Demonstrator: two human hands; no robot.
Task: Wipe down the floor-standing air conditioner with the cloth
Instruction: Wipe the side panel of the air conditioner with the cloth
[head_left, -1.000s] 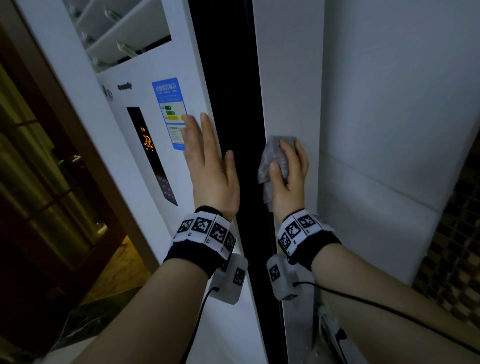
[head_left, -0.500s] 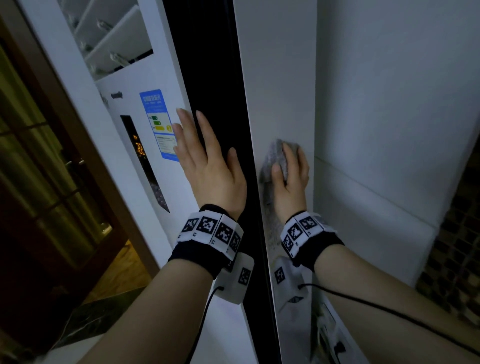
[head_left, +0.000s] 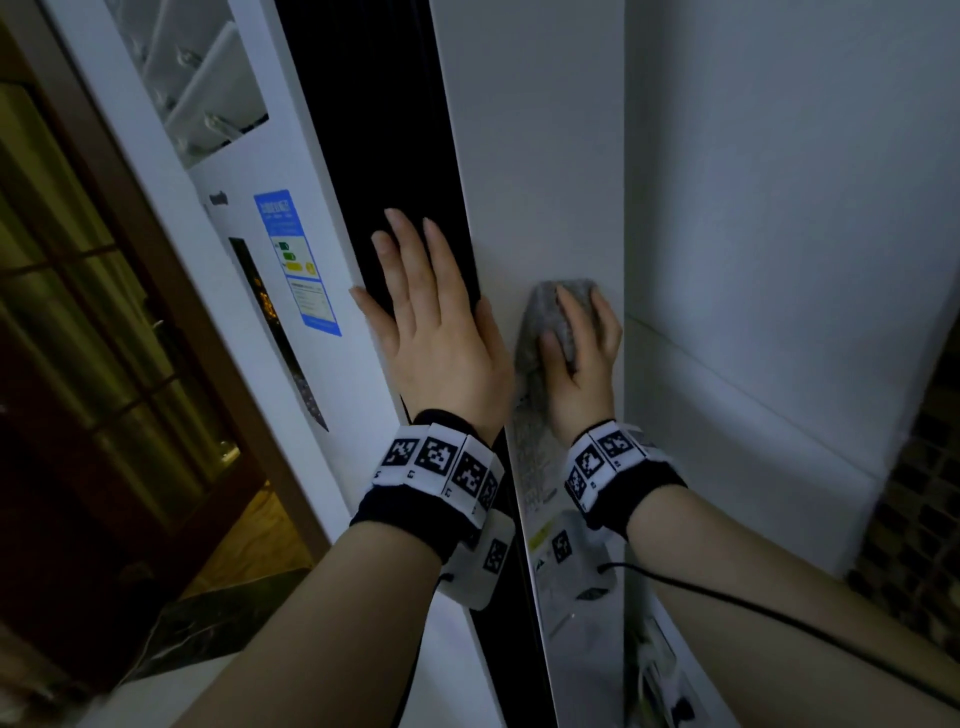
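So the step here looks like the side of the unit getting wiped. The right hand (head_left: 582, 374) has its fingers curled over a bunched grey cloth (head_left: 540, 312), thumb tucked along its lower edge, pressing it flat against the white side panel (head_left: 535, 156) of the floor-standing air conditioner (head_left: 353, 395). The cloth sits around mid-height, at 3 o'clock from the left hand (head_left: 441, 343) and just short of the panel's back edge, where the wall (head_left: 779, 208) starts. The left hand holds nothing: fingers straight and spread, palm laid on the front corner across the black vertical strip (head_left: 374, 130), which I'd guess is there to steady the cabinet. The blue energy label (head_left: 298, 265) is at 9 o'clock from that hand, and the vent louvres (head_left: 197, 88) are up at 11 o'clock. Next move, I reckon, is long strokes with even pressure toward 12 or 6 o'clock, keeping the cloth flat. Toward 6 o'clock the panel has what look like printed stickers, so go gentle there. I can't tell whether the front has been wiped.
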